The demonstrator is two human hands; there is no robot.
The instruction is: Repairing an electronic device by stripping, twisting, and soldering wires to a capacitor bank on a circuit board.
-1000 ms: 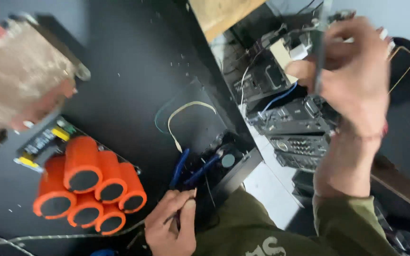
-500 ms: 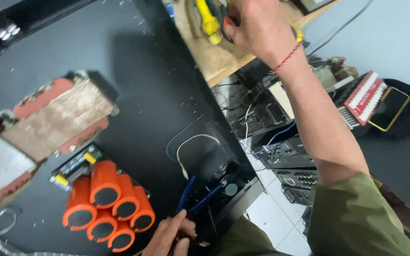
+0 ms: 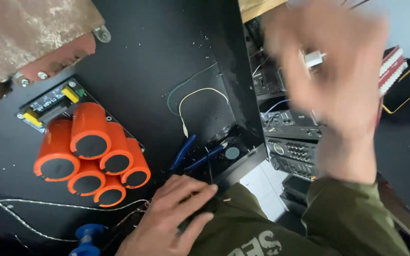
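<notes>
Near the bottom edge of the head view, the left hand [image 3: 169, 218] is laid flat on the black table [image 3: 157, 57], its fingers [image 3: 193, 189] stretched out and slightly spread, closed on nothing. Just beyond the fingertips, a pair of blue-handled pliers [image 3: 193, 154] is seen lying on the table, close to the hand but apart from it. A thin yellow wire [image 3: 200, 92] is looped on the table above the pliers, with a green wire [image 3: 186, 85] curved beside it.

At upper right, the right hand [image 3: 338, 76] is held raised above the table edge and is heavily blurred. Something small and white [image 3: 315, 59] is seen at its fingers, but whether it is gripped, or how the fingers are set, cannot be told. An olive-green sleeve [image 3: 352, 213] is worn on that arm.

To the left of the pliers, a cluster of six orange cylinders with black ends [image 3: 91, 156] is stood on the table, with a small black circuit board [image 3: 51, 102] touching its upper side. A reddish-brown plate [image 3: 29, 33] is placed at upper left. A twisted bare wire [image 3: 48, 204] is run across the lower left, and a blue handle [image 3: 87, 237] is seen at the bottom. Stacked electronic units [image 3: 293, 142] are set below the table edge.
</notes>
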